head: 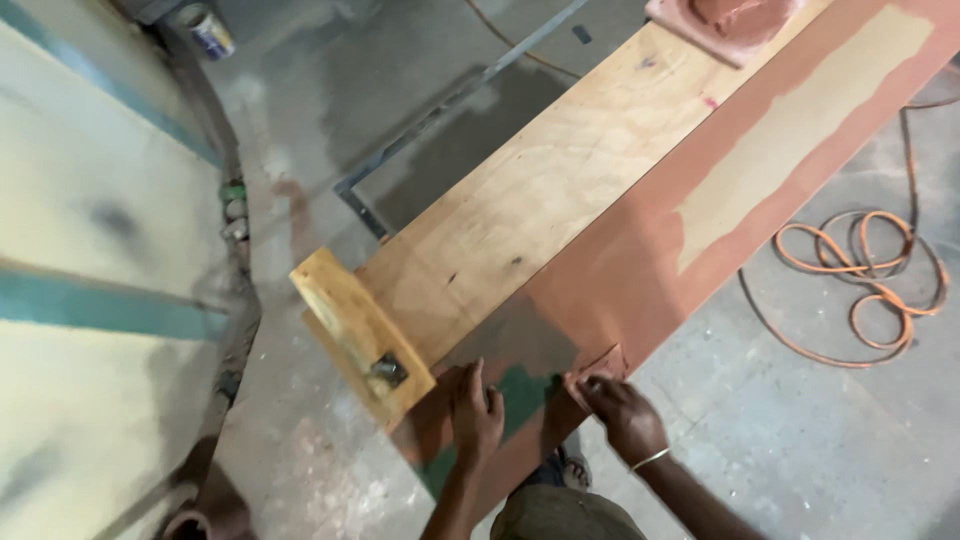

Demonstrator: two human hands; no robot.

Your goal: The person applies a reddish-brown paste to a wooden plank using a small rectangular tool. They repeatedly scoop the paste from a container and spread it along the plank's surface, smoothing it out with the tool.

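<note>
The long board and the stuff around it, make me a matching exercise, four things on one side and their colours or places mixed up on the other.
Things:
1. Cable
2. Scraper
3. Wooden block
4. Square tray

Descriptions:
A. On the board's far end, holding reddish paste
B. Orange, coiled on the floor
C. Under the right hand, on the reddish coat
D. Pale yellow, at the board's near end, beside the left hand

Pairs: 1-B, 2-C, 3-D, 4-A

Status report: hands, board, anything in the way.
Left hand flat on coated board. Right hand presses small reddish pad near board end. Wooden block beside left hand.
</note>
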